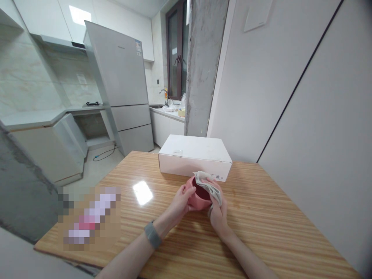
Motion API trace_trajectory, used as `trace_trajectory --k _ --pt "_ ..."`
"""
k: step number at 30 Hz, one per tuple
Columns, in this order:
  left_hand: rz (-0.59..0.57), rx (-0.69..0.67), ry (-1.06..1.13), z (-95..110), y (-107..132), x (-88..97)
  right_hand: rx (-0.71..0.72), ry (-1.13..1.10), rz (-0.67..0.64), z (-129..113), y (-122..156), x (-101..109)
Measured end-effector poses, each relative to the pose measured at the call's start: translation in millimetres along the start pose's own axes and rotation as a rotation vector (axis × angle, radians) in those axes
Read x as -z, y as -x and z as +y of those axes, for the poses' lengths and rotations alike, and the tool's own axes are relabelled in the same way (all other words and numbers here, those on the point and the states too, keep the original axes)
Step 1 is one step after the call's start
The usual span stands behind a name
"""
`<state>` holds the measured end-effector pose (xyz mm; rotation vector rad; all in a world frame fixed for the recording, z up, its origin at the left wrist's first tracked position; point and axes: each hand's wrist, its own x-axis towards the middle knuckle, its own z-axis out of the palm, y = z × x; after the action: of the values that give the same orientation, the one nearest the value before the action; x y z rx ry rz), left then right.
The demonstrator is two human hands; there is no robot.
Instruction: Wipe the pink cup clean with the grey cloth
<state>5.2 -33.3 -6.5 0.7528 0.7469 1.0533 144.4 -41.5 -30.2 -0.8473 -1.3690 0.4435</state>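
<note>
A pink cup (198, 198) sits tilted toward me above the wooden table (261, 224), its dark red inside showing. My left hand (180, 203) is wrapped around the cup's left side. My right hand (218, 211) grips a folded pale grey cloth (208, 186) and presses it over the cup's right rim. A grey band is on my left wrist.
A white cardboard box (194, 155) lies just behind the cup. A blurred patch (90, 219) covers something on the table's left part. The white wall (305, 97) runs along the table's right edge. A fridge (123, 85) and kitchen counters stand beyond.
</note>
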Motion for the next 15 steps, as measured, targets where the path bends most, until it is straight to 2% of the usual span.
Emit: trace_trajectory --k 4,8,15 --pt "0.051 -0.030 0.049 -3.0 -0.2 -0.8 0.101 0.102 -0.042 -6.4 1.9 -5.8" --pt "0.048 -0.086 0.096 -6.4 -3.0 1.5 0.173 0.141 -0.098 -8.1 4.0 -9.6" --pt "0.016 -0.059 0.095 -6.7 -5.2 6.6 0.150 0.162 -0.145 -3.6 5.5 -9.4"
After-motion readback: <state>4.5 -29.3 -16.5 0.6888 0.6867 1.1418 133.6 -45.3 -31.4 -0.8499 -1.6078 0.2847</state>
